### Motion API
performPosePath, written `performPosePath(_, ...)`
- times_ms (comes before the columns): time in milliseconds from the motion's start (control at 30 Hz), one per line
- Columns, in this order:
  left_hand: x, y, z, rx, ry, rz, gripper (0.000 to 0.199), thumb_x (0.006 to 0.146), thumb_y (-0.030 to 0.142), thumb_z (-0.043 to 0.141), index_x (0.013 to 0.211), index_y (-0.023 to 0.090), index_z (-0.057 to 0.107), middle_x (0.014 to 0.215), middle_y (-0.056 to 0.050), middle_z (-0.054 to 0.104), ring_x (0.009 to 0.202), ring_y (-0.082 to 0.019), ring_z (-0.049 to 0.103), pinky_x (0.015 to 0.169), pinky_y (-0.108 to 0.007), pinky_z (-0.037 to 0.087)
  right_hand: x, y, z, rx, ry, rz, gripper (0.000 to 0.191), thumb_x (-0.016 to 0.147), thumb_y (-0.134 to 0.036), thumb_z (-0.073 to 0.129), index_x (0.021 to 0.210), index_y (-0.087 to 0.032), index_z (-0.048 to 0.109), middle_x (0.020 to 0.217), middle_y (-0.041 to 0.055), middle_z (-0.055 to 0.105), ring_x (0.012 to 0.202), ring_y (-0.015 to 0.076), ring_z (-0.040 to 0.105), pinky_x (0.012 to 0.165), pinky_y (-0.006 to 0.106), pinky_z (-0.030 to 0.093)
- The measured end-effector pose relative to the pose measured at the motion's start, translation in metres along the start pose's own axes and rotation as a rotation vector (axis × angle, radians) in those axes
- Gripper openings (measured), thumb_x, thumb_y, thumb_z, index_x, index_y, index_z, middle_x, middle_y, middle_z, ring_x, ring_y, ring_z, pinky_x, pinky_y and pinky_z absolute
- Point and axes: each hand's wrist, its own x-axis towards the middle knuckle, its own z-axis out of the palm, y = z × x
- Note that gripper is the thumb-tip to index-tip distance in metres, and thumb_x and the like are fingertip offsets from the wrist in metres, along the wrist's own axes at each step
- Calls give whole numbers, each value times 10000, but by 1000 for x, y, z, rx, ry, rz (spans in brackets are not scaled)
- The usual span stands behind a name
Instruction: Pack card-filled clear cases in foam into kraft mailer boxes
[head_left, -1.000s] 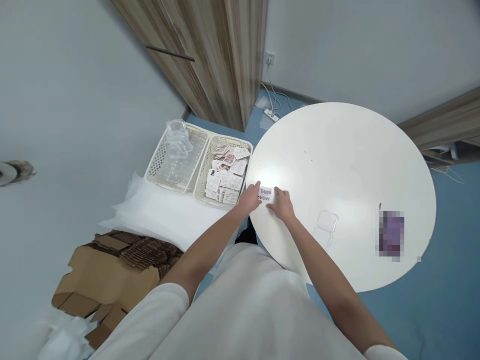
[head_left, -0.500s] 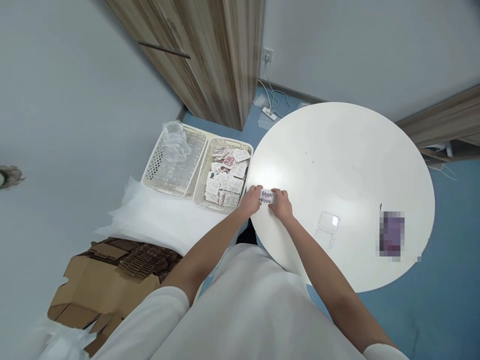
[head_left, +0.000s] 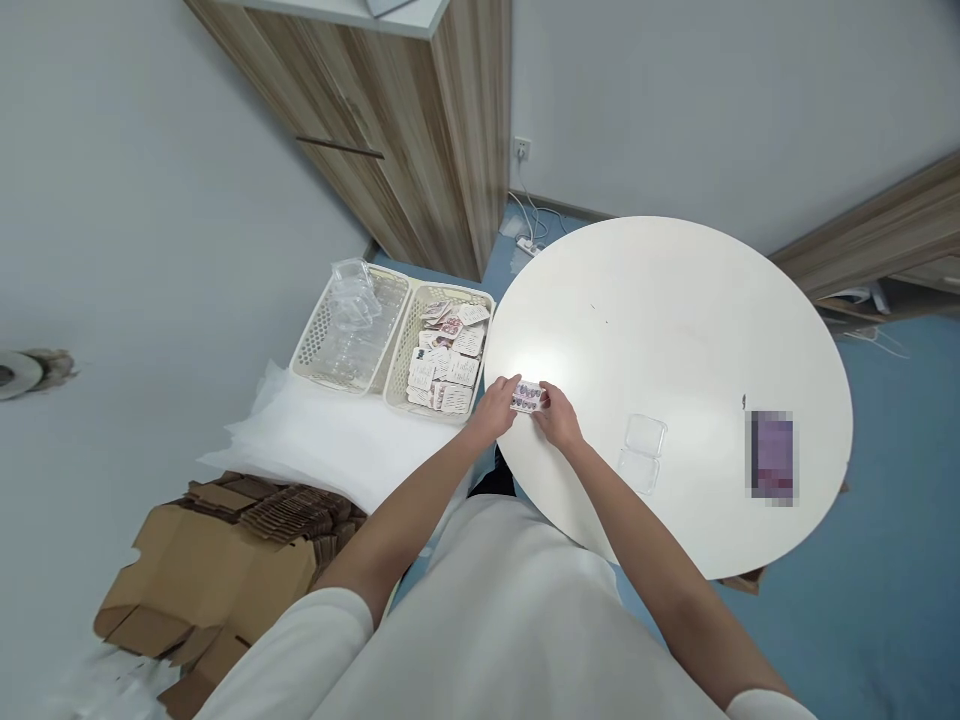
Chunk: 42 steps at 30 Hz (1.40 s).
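Near the left edge of the round white table (head_left: 690,310), I hold a small white card (head_left: 528,397) with rows of purple, nail-like shapes on it. My left hand (head_left: 495,408) pinches its left side, and my right hand (head_left: 559,414) grips the right side, fingers closed. Whether the card is one piece or several stacked is too small to tell. To the right of my right forearm lies an unfolded clear plastic case (head_left: 643,437), its two halves side by side.
Left of the table stand a basket (head_left: 486,345) of printed cards and another basket (head_left: 302,345) of clear plastic cases. White sheets (head_left: 337,440) and folded brown cardboard (head_left: 217,570) lie nearer me. A blurred purple item (head_left: 774,455) is on the table's right side.
The camera view has shifted slightly. Both hands keep hold of the card, which has tilted a little, and the right fingers have moved on its edge. The clear case stays on the table.
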Motion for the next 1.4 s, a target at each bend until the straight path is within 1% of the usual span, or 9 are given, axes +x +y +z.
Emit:
performPosePath(100,-6,15,5,-27,20,25,680,696,106,557,1292,216,250,1062,-71,448,967,-213,483,769,-312,424,-15,8,-12,20,-5,-60,617,689,-180,540,1257,-215,302,1035,58,490,857,172,498,756,337,444)
performPosePath(233,-14,40,20,-79,24,75,705,705,136,564,1310,209,209,1081,-82,452,993,-223,473,799,-341,420,-42,25,-32,36,26,-52,624,696,-202,546,1268,-225,295,1040,61,484,872,180,493,749,344,449)
performPosePath(567,-33,117,82,-88,-95,229,646,683,152,587,1256,208,293,1071,-71,467,945,-207,501,796,-344,436,-124,95,-91,4,59,-8,601,704,-257,545,1258,-237,311,1015,49,498,892,191,500,801,371,430)
performPosePath(700,-30,143,106,-34,-169,234,652,651,166,620,1232,207,328,1064,-61,463,944,-200,499,795,-314,432,-145,124,-104,-74,81,37,602,670,-265,571,1228,-224,349,1051,65,478,977,221,467,849,387,401)
performPosePath(800,-28,158,119,14,-211,188,660,636,174,631,1226,218,338,1055,-56,456,947,-202,502,777,-298,433,-153,139,-107,-116,110,89,605,641,-256,587,1205,-223,373,1109,78,430,1060,242,418,877,385,384)
performPosePath(900,-26,166,128,45,-247,130,643,628,182,635,1210,208,362,1048,-63,444,930,-209,515,742,-291,439,-154,147,-108,-85,103,112,615,627,-243,590,1202,-215,371,1135,82,396,1049,226,429,878,357,391)
performPosePath(1033,-27,168,132,35,-256,96,598,626,176,627,1176,223,396,1041,-50,432,932,-196,517,743,-274,434,-153,152,-111,-28,44,119,620,628,-227,586,1205,-205,361,1077,70,436,892,179,500,810,326,430)
performPosePath(1133,-29,167,132,5,-233,104,634,623,182,627,1202,227,371,1059,-53,429,923,-193,517,749,-278,432,-152,151,-113,-9,18,116,614,634,-217,581,1206,-200,358,1027,61,469,800,157,510,753,315,445)
performPosePath(1400,-26,164,130,-23,-224,100,687,619,174,636,1240,229,347,1057,-62,466,916,-204,522,752,-286,418,-150,147,-113,-27,43,120,612,627,-193,589,1196,-214,364,1052,61,463,809,158,513,730,306,443)
